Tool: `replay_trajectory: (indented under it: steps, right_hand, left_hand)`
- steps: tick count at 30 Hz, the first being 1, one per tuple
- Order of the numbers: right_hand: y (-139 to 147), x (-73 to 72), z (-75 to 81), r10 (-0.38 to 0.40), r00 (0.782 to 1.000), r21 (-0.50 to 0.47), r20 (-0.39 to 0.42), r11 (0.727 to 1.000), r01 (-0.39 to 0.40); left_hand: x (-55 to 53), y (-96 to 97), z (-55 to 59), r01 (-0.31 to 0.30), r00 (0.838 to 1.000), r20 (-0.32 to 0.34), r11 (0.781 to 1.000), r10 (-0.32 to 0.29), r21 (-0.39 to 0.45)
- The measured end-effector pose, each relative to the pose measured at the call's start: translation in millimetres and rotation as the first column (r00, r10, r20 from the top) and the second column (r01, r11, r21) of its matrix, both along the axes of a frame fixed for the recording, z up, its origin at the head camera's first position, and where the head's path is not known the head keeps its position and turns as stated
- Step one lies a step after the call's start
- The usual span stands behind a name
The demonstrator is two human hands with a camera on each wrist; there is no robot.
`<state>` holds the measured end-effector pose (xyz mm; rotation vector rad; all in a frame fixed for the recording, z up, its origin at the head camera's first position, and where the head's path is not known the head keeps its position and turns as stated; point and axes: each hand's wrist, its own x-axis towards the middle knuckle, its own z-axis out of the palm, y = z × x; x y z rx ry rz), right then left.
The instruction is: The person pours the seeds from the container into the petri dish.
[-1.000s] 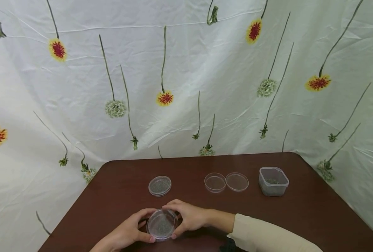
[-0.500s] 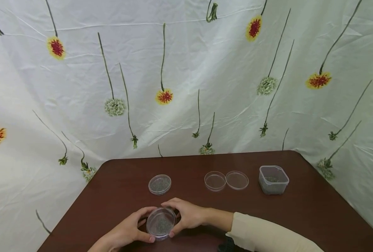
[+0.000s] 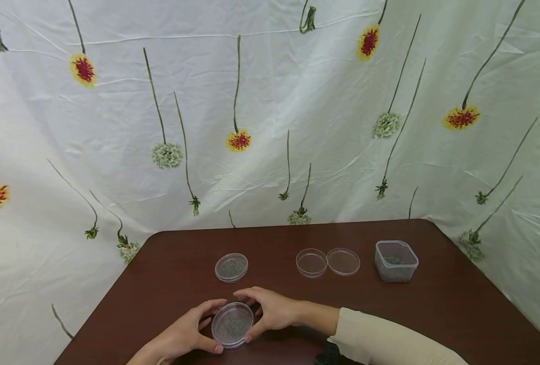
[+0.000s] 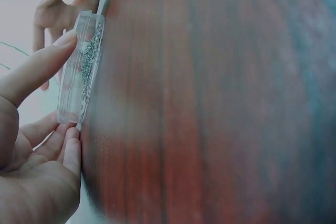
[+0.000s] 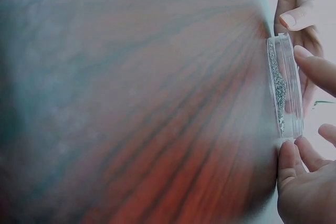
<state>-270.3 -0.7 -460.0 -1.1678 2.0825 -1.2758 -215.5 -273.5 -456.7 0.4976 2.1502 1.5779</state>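
At the table's near side, both hands are around a clear round petri dish [image 3: 232,324] with grey-green granules inside. My left hand [image 3: 185,329] holds its left side, thumb at the near rim and fingers at the far rim. From the right, my right hand [image 3: 274,312] has its thumb on the near-right edge; its index finger reaches past the far rim. Seen side-on in the left wrist view, the lidded dish [image 4: 86,72] has its granules heaped in the middle. The right wrist view shows right fingertips [image 5: 286,150] at the edge of the dish.
A second covered petri dish [image 3: 231,267] with granules stands farther back. Two clear dish halves, one [image 3: 311,262] beside the other [image 3: 343,261], lie at the back right. A square plastic tub [image 3: 395,263] of granules stands right of them on the brown table [image 3: 169,274].
The petri dish between the hands has shifted slightly left and looks lower and flatter. My right thumb has moved a little left with it; my left hand has hardly moved.
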Motion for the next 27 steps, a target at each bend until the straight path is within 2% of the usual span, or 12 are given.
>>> replay_trajectory:
  steps: [13,17,22,27]
  right_hand:
    - [6.5,-1.9,3.6,-0.029,0.999,-0.021,0.032,0.999,0.030]
    - [12.5,-3.8,6.8,-0.038,0.998,-0.024,0.040,0.999,0.039]
    - [23.5,-8.4,15.2,-0.078,0.996,-0.026,0.041,0.997,0.079]
    - [35.3,-14.2,23.5,-0.116,0.993,-0.038,0.037,0.992,0.117]
  left_hand:
    - [1.3,-0.9,-2.4,-0.006,1.000,-0.025,1.000,0.007,0.025]
    - [0.5,0.0,-1.7,-0.022,1.000,0.015,0.999,0.022,0.038]
    - [-0.1,0.4,3.7,-0.060,0.996,0.061,0.997,0.057,0.047]
    - [-2.3,1.1,15.5,-0.114,0.993,0.032,0.993,0.113,0.022]
